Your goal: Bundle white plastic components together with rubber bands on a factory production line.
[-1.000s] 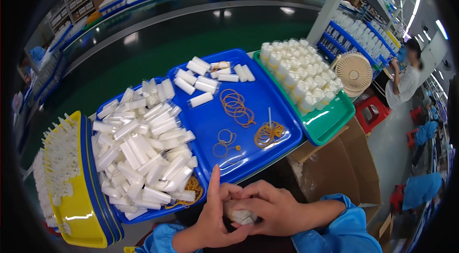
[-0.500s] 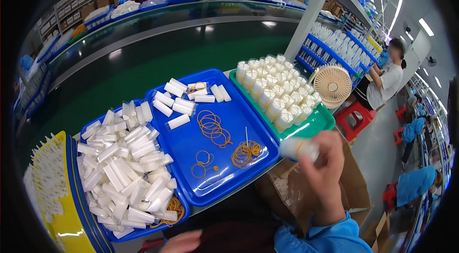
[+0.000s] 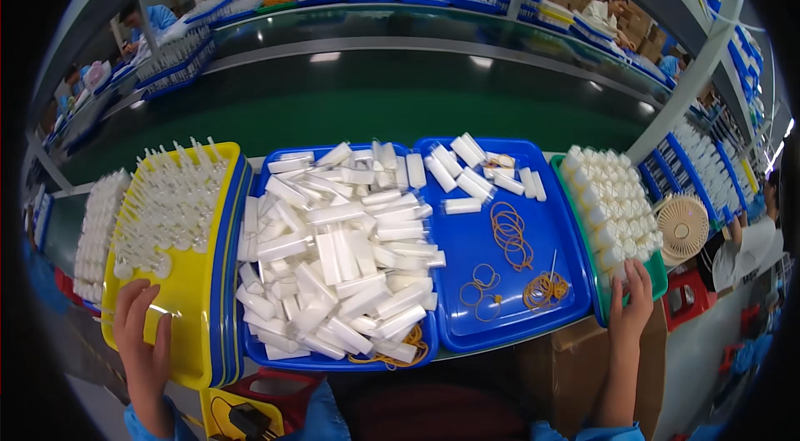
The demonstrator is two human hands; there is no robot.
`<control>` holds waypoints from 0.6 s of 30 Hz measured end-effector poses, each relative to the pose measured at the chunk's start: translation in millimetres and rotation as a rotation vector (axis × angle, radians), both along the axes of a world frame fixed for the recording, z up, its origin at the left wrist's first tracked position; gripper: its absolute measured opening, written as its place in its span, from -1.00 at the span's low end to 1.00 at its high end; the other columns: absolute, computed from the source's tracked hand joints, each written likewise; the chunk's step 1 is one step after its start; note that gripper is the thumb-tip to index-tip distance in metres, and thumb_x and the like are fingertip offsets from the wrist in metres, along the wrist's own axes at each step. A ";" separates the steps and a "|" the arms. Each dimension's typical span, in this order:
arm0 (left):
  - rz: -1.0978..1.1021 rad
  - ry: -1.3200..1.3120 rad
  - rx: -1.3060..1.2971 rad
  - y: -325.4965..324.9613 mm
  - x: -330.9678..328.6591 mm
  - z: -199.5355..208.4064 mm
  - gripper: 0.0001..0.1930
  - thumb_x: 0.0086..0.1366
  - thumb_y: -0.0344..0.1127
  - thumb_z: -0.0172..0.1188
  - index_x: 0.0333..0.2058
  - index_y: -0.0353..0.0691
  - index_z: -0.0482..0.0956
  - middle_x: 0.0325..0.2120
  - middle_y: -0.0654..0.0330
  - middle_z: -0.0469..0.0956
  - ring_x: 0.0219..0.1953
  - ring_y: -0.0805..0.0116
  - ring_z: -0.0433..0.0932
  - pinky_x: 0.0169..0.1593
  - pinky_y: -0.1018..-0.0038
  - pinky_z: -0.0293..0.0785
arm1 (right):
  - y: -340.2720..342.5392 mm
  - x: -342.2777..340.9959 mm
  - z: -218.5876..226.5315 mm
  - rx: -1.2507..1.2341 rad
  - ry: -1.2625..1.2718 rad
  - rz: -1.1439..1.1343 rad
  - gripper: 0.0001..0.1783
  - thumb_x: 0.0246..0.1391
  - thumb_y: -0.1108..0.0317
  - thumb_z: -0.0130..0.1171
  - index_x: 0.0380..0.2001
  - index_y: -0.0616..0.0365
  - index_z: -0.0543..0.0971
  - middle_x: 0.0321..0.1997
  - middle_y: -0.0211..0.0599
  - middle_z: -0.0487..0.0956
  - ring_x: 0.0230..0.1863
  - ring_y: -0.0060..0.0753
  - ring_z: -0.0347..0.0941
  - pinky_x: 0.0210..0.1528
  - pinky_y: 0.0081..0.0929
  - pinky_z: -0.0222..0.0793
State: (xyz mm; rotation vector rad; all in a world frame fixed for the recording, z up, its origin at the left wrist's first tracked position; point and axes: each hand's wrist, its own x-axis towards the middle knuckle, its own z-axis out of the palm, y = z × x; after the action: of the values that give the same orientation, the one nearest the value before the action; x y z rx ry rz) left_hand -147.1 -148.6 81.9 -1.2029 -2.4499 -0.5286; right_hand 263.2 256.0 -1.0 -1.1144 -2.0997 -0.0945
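My left hand is at the near edge of a yellow tray, fingers apart and holding nothing. In that tray stand clear, thin-stemmed plastic pieces with round bases. On the right, my right hand is at the near end of a green tray, thumb and fingers around a white bundle at the end of the rows. Banded white bundles stand close together there. Between my hands, a blue tray is heaped with white pieces in clear sleeves.
Another blue tray holds several sleeved pieces, loose rubber bands and a thin white stick. Behind runs a green conveyor belt. A beige fan stands right, a cardboard box below. Co-workers sit across the belt.
The view has swung left. My right hand has brought the banded bundle from in front of the green tray to its near end. My left hand has come up to the yellow tray.
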 end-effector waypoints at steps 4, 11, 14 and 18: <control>0.119 0.013 -0.129 3.9 -22.5 0.5 -0.53 -0.10 -0.61 0.13 -0.11 -0.23 0.40 -0.04 -0.06 0.32 -0.07 -0.05 0.36 -0.01 0.30 0.29 | -23.6 -28.3 30.9 0.143 -0.033 -0.039 -0.51 -0.15 0.49 0.19 -0.04 0.18 0.43 0.02 -0.10 0.32 -0.25 -0.22 0.29 -0.16 -0.40 0.26; 0.113 -0.014 -0.326 0.4 -83.5 -12.9 -0.58 -0.12 -0.56 0.19 -0.18 -0.26 0.40 -0.10 -0.11 0.32 -0.15 -0.11 0.38 -0.12 0.27 0.35 | -10.3 -197.6 57.0 -0.176 -0.044 0.642 -0.64 -0.12 0.41 0.14 -0.17 0.18 0.45 -0.23 -0.08 0.48 -0.20 -0.05 0.43 -0.14 -0.27 0.35; 0.068 0.035 -0.297 11.5 -89.7 -3.7 -0.65 -0.11 -0.56 0.18 -0.25 -0.29 0.42 -0.12 -0.11 0.32 -0.25 -0.09 0.41 -0.19 0.28 0.38 | 29.1 -261.8 35.1 -0.183 -0.226 0.600 -0.62 -0.15 0.33 0.16 -0.19 0.20 0.43 -0.22 -0.05 0.51 -0.20 -0.04 0.46 -0.17 -0.23 0.39; 0.007 0.086 -0.030 6.6 -68.1 3.1 -0.77 -0.06 -0.58 0.15 -0.35 -0.34 0.43 -0.13 -0.07 0.29 -0.33 0.07 0.43 -0.29 0.36 0.38 | 55.9 -303.0 12.7 -0.334 -0.489 0.415 -0.59 -0.23 0.36 0.19 -0.23 0.24 0.39 -0.27 0.00 0.52 -0.23 -0.02 0.49 -0.22 -0.20 0.42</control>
State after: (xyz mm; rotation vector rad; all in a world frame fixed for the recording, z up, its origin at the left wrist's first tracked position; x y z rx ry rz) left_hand -215.2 -142.0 85.0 -1.2028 -2.3972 -0.4307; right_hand -39.8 311.9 11.7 -0.8694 -2.8260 0.2107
